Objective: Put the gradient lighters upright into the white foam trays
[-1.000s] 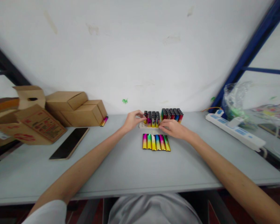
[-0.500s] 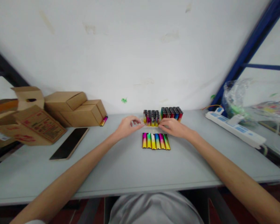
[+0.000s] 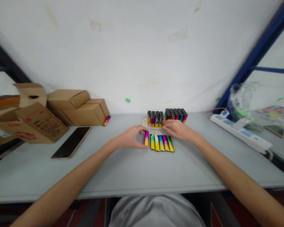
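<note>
My left hand [image 3: 132, 137] is closed on a pink-and-yellow lighter [image 3: 146, 138] by its two ends, thumb at the near end and fingers at the far end. To its right, several shiny lighters [image 3: 161, 143] lie side by side, yellow at the near ends. Behind them is a whitish tray [image 3: 145, 124] with lighters [image 3: 156, 119] standing upright in it, black tops up. At the tray's front right corner, my right hand [image 3: 177, 129] has its fingers closed on the edge; the fingertips are partly hidden.
A block of upright lighters [image 3: 176, 115] stands at the back right. Cardboard boxes [image 3: 82, 112] and a phone [image 3: 71, 142] are on the left, with loose lighters [image 3: 106, 120] beside the boxes. A power strip [image 3: 241, 131] and clear plastic bag [image 3: 241, 101] are on the right.
My left hand has come off the tray's left side and moved nearer, onto the leftmost lying lighter, which now sits apart from the row. My right hand has stayed at the tray's corner.
</note>
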The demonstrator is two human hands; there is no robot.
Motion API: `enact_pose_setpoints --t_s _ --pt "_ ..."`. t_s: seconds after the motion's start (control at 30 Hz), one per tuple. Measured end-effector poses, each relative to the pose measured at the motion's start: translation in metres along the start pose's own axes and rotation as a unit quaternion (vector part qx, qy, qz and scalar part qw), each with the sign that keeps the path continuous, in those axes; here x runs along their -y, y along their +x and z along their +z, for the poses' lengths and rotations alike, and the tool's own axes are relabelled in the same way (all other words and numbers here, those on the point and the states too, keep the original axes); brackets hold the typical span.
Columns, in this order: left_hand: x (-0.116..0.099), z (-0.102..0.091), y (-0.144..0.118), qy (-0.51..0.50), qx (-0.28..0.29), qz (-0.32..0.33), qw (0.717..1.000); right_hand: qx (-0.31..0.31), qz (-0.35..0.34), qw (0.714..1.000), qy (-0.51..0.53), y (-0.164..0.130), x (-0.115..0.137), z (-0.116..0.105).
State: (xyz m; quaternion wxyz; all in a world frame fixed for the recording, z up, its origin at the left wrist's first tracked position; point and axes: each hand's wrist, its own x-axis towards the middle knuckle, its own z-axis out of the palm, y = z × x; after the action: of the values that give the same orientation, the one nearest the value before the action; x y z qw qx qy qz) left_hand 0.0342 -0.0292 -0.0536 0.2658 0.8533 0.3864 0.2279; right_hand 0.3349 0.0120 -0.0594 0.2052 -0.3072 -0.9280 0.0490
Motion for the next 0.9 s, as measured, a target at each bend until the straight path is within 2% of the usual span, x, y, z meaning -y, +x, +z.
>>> enact_pose_setpoints --t_s 0.07,0.17,0.27,0.47,0.67,0.8,0.9 --pt "-0.002 -0.001 -0.001 -0.108 -0.006 -0.013 0.994 0.003 -0.002 1.000 -0.003 0.000 -0.001 0.000" --pt "-0.009 0.000 -0.001 -0.286 -0.005 -0.045 0.957 0.009 -0.004 1.000 -0.014 0.000 -0.002 0.001" --pt "-0.019 0.003 0.000 -0.370 -0.022 -0.068 0.926 0.008 -0.007 1.000 -0.020 0.001 -0.002 0.001" --pt "-0.029 0.014 0.002 -0.416 -0.059 -0.075 0.904 0.012 -0.009 1.000 -0.024 0.001 -0.002 0.001" --pt "-0.028 0.013 0.003 -0.378 -0.094 -0.093 0.916 0.007 -0.012 1.000 -0.021 0.001 -0.002 0.002" --pt "-0.025 0.014 0.005 -0.361 -0.083 -0.095 0.924 0.004 -0.013 1.000 -0.017 0.000 -0.003 0.003" --pt "-0.022 0.015 0.007 -0.377 -0.067 -0.110 0.917 0.008 -0.012 1.000 -0.017 0.000 -0.003 0.002"
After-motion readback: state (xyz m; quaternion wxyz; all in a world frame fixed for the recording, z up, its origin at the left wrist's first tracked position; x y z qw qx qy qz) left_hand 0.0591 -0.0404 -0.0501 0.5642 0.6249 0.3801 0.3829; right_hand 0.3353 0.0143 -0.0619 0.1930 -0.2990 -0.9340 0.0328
